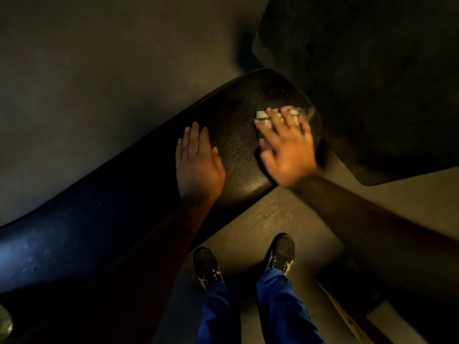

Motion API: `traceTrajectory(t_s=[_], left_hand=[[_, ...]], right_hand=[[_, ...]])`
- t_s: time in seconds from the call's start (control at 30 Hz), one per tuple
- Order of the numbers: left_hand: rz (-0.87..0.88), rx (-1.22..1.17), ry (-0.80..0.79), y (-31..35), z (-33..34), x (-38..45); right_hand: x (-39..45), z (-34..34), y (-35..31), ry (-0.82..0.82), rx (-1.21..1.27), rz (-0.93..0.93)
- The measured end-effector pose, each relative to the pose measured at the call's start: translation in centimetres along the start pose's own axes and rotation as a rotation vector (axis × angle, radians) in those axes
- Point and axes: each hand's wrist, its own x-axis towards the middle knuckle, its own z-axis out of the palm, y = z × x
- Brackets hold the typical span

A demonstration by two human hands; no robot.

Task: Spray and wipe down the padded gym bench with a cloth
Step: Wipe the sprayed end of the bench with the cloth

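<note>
A large dark block [372, 78] is looming just beyond the far end of the padded bench [238, 150], which is running diagonally over a dim grey floor [87, 83]. The right hand [285, 150] is pressing a pale cloth [278, 115] flat on that end, fingers [270, 130] spread wide. The left hand [198, 160] is lying flat beside it, fingers straight. Two dark shoes [208, 266] are standing below

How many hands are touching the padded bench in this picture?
2. The left hand rests flat, fingers straight, on the black padded gym bench. The right hand presses a pale cloth onto the bench's far end; most of the cloth is hidden beneath it.
</note>
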Motion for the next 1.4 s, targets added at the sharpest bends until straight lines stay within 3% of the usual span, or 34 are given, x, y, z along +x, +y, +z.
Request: traceTrajectory(t_s=[0.03, 0.1, 0.17, 0.2, 0.3, 0.33, 0.4, 0.47, 0.5, 0.6, 0.63, 0.73, 0.8, 0.9, 0.93, 1.0, 1.07, 1.1, 1.13, 1.23, 1.27, 1.4], left_hand=[[0.002, 0.018, 0.009, 0.0, 0.1, -0.1], [0.007, 0.046, 0.001, 0.2, 0.1, -0.1], [0.006, 0.044, -0.019, 0.1, 0.2, -0.1], [0.005, 0.038, -0.007, 0.0, 0.2, -0.1], [-0.023, 0.071, 0.015, -0.1, 0.5, -0.1], [-0.038, 0.093, 0.022, -0.1, 0.5, 0.0], [-0.062, 0.143, 0.021, 0.0, 0.5, 0.0], [-0.063, 0.159, -0.003, 0.0, 0.6, 0.1], [-0.059, 0.164, -0.001, -0.1, 0.7, 0.0], [-0.048, 0.194, 0.019, -0.2, 1.2, -0.1], [-0.043, 0.195, 0.028, -0.3, 1.1, -0.2], [-0.012, 0.187, 0.025, -0.4, 0.9, -0.4], [-0.009, 0.184, 0.028, -0.5, 1.1, -0.3], [-0.009, 0.19, 0.057, -0.6, 1.4, -0.2], [-0.001, 0.196, 0.064, -0.6, 1.3, -0.1], [0.019, 0.207, 0.076, -0.6, 1.3, -0.3], [0.008, 0.216, 0.049, -0.5, 1.1, -0.3], [-0.009, 0.214, 0.03, -0.3, 1.0, -0.2], [-0.023, 0.209, 0.016, -0.3, 1.0, -0.1], [-0.06, 0.201, 0.022, 0.3, 1.0, 0.0], [-0.063, 0.186, 0.037, 0.6, 1.1, 0.0], [0.033, 0.101, 0.037, 3.2, 1.9, -0.1]], right_hand=[[-0.6, 0.6, -1.6, 0.004, 0.0, -0.035], [-2.9, 0.9, -3.5, -0.161, -0.002, -0.354], [-1.2, -0.3, -0.9, -0.243, -0.019, -0.57], [1.1, -0.8, 0.7, -0.181, -0.037, -0.526], [5.3, -1.1, 0.3, -0.082, -0.044, -0.112], [4.8, -0.6, -1.6, -0.1, -0.049, -0.142], [2.7, 0.0, -4.3, -0.203, -0.011, -0.421], [4.0, -0.4, -2.2, -0.261, 0.008, -0.6], [6.0, -0.6, -0.9, -0.203, -0.008, -0.586], [9.9, -0.8, -1.1, -0.117, -0.025, -0.155], [9.5, -0.3, -2.5, -0.113, -0.021, -0.134], [6.8, -0.1, -2.8, -0.254, -0.024, -0.528], [9.3, -0.7, 0.3, -0.225, -0.085, -0.636], [12.9, -0.7, -0.7, -0.092, -0.086, -0.154], [12.2, -0.4, -2.4, -0.061, -0.066, -0.099], [8.8, 0.3, -4.3, -0.117, -0.039, -0.309], [7.4, -0.6, -2.0, -0.251, -0.044, -0.582], [8.6, -1.0, -0.2, -0.219, -0.062, -0.621], [10.5, -1.3, 1.1, -0.172, -0.076, -0.537], [14.1, -1.8, 0.7, -0.093, -0.06, 0.012], [13.2, -1.4, -0.5, -0.057, -0.059, 0.017], [6.9, -0.9, -0.2, -0.205, -0.03, -0.452]])
